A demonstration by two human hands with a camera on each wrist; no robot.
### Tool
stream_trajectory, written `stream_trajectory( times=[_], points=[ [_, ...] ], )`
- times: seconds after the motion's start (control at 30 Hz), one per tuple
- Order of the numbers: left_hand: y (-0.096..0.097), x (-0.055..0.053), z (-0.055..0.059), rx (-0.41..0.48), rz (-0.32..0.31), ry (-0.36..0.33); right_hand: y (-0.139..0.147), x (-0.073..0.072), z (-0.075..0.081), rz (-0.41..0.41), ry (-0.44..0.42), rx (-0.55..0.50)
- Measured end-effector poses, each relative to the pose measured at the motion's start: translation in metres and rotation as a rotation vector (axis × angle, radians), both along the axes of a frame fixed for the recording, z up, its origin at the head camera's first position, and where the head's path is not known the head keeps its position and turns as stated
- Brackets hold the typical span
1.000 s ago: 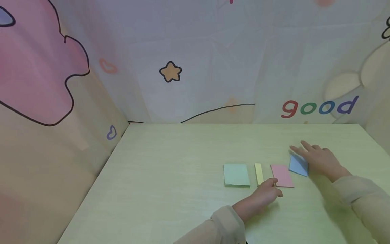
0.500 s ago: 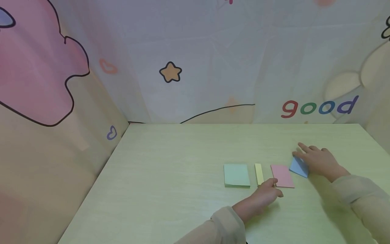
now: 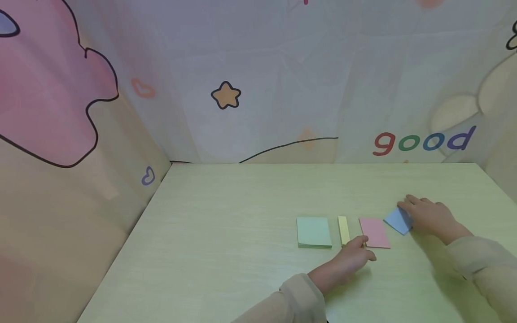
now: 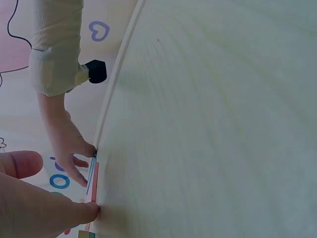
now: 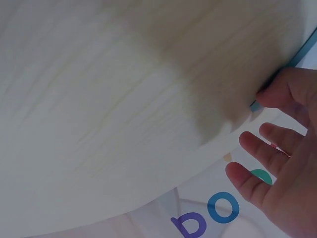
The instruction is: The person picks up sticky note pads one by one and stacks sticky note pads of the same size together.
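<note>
Four small pads of sticky notes lie in a loose row: a mint green pad (image 3: 313,232), a narrow yellow strip pad (image 3: 343,230), a pink pad (image 3: 375,233) and a blue pad (image 3: 397,221) turned at an angle. My right hand (image 3: 431,218) holds the blue pad by its edges, fingers at the far side and thumb at the near right; in the right wrist view the thumb (image 5: 285,89) presses its edge. My left hand (image 3: 347,259) rests at the near left of the pink pad, a fingertip touching it, thumb apart.
The pads lie on a pale wooden tabletop (image 3: 226,242). A printed cloth (image 3: 274,98) with a star and the word "good" rises behind the table's far edge, and another cloth side (image 3: 121,148) borders the left.
My right hand has shifted a little right and toward me, its fingers drawing in on the blue pad. The blue pad has turned on the table. The left hand stays put.
</note>
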State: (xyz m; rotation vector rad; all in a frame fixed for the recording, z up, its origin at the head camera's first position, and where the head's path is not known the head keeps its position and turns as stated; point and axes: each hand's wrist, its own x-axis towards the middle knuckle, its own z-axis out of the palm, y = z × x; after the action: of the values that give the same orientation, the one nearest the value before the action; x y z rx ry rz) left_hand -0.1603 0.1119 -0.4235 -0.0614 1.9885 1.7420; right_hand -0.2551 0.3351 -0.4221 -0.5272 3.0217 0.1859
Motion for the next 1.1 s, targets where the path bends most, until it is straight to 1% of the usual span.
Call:
stream_trajectory(
  times=[0.13,0.23,0.43,0.67,0.83,0.93,1.03,1.1],
  points=[
    [0.001,0.000,-0.001,0.003,0.005,-0.001,-0.001,0.000,0.000,-0.030,-0.047,-0.008],
    [0.001,0.000,-0.002,-0.006,0.007,0.000,-0.001,0.001,0.000,-0.036,-0.066,-0.009],
    [0.001,-0.001,-0.003,-0.005,0.004,0.001,0.000,0.002,0.000,-0.022,-0.070,-0.016],
    [0.000,-0.001,-0.002,-0.002,0.003,-0.001,0.001,0.005,0.001,0.006,-0.067,-0.063],
    [0.001,-0.001,-0.002,-0.009,0.003,0.002,0.000,0.010,0.003,-0.029,-0.076,-0.096],
    [0.001,0.000,-0.001,-0.012,0.006,0.001,-0.003,0.013,0.006,-0.024,-0.060,-0.110],
    [0.001,0.000,-0.001,-0.011,0.007,-0.002,-0.005,0.016,0.006,0.021,-0.016,-0.110],
    [0.001,0.000,0.000,-0.011,0.008,-0.004,-0.007,0.017,0.005,0.039,-0.001,-0.107]
  ],
)
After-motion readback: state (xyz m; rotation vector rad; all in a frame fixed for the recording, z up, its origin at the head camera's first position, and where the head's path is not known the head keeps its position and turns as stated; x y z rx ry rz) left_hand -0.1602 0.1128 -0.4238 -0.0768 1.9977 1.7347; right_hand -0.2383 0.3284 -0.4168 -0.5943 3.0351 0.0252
